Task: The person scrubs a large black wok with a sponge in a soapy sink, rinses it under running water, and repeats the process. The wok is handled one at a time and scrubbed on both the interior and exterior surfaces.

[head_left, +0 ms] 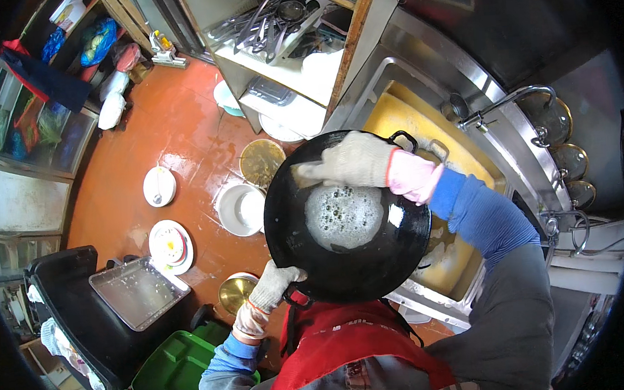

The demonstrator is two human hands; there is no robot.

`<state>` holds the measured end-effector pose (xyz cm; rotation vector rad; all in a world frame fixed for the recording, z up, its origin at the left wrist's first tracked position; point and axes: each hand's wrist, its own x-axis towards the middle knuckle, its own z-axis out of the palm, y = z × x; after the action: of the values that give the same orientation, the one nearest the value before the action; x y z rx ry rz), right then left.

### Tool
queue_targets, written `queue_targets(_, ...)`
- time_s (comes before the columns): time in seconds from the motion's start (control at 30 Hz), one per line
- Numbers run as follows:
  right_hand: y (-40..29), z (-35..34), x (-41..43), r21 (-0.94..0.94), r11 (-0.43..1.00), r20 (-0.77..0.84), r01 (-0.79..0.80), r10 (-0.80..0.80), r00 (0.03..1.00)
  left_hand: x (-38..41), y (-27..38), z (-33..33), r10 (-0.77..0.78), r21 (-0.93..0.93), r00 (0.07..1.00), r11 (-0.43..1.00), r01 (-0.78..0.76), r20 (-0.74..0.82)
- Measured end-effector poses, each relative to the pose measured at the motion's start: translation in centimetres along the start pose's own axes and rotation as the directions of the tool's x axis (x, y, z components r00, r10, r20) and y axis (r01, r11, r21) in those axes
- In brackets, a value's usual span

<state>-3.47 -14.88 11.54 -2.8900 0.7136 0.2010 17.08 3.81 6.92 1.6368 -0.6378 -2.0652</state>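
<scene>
A large black wok with two loop handles is tilted over the edge of the sink. Foamy, bubbly water pools in its middle. My left hand, in a knitted work glove, grips the wok's rim beside the near handle. Inside the wok, near the far rim, my gloved right hand presses a brownish scrubbing pad against the wall. That hand is slightly blurred, and the pad is partly hidden under its fingers.
The steel sink on the right holds yellowish water under a faucet. Pots, including a white one, and stacked plates stand on the wet red floor. A steel tray and a green bin are at lower left.
</scene>
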Motion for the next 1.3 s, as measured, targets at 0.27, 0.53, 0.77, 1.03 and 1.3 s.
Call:
queue_targets(0.27, -0.7, -1.5, 1.6, -0.001, 1.000, -0.163, 0.010, -0.010, 0.987, 0.5, 0.1, -0.4, -0.057, 0.157, 0.998, 0.986, 0.059, -0.018)
queue_targets(0.53, 1.8, -1.6, 0.2, -0.033, 0.999, 0.101, -0.003, 0.006, 0.995, 1.2, -1.5, -0.8, 0.110, -0.006, 0.992, 0.994, -0.109, 0.063)
queue_targets(0.77, 1.2, -2.1, 2.2, -0.020, 0.994, 0.224, -0.104, 0.106, 0.969, 1.1, -1.4, -1.1, 0.016, -0.076, 0.997, 0.997, -0.010, 0.078)
queue_targets(1.03, -1.1, -2.8, 2.0, -0.040, 0.999, 0.220, 0.018, -0.009, 0.976, 0.9, -0.9, -1.0, 0.041, -0.082, 0.996, 0.996, -0.034, 0.077)
queue_targets(1.3, -1.6, -2.2, 2.6, -0.020, 0.995, 0.138, 0.094, -0.090, 0.986, 1.1, -1.3, -0.6, 0.009, -0.109, 0.997, 0.994, -0.001, 0.074)
